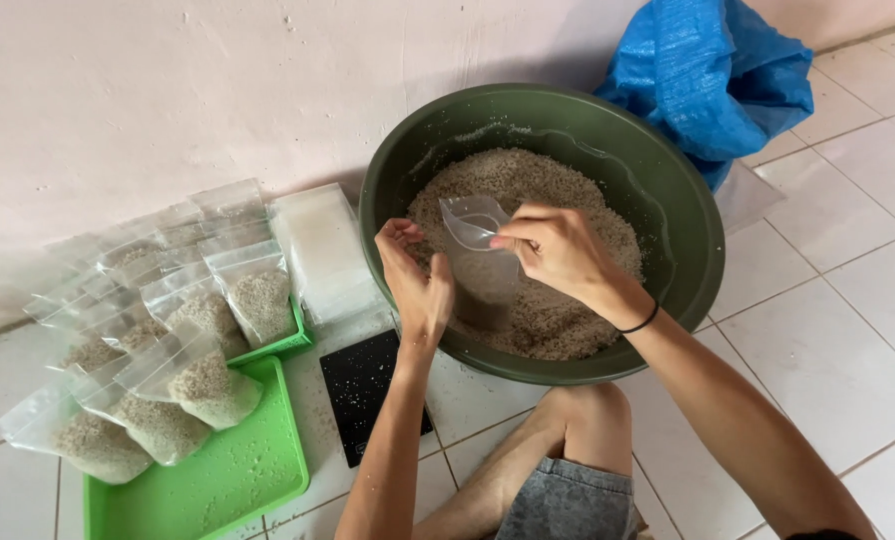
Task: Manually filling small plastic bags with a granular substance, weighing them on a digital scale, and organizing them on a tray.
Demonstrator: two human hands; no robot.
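Left hand: we see our left hand (pixel 414 283) at the near left rim of the basin, fingers curled loosely inward and empty as far as we can tell; it sits just beside the bag without clearly touching it.
Right hand: our right hand (pixel 557 250) is pinched together on the upper edge of the small clear plastic zip bag (pixel 479 255), holding its mouth open.
Bag: it hangs upright over the grain, inside the big round dark green plastic basin (pixel 667 190), a little left of centre.
Handling: we judge the bag light, limp and slippery, with no stiffness of its own; the film would fold if gripped at the middle. The firmer zip strip at the mouth is the place to take hold, one hand on each side. Once filled it will sag and gain weight at the bottom.
Grain: pale broken grain (pixel 567 190) covers the basin floor; loose and easily spilled.
Left of the basin: a stack of empty clear bags (pixel 319 245), then filled grain bags (pixel 197 385) leaning in a bright green plastic tray (pixel 237 470) with stray grains on it.
Near side: a flat black digital scale (pixel 362 390) lies on the white tiled floor (pixel 847 300) beside the tray.
Far right: a crumpled blue woven sack (pixel 712 70) rests against the wall.
In the way: the basin's high rim and our own bent knee (pixel 587 415) crowd the near edge.
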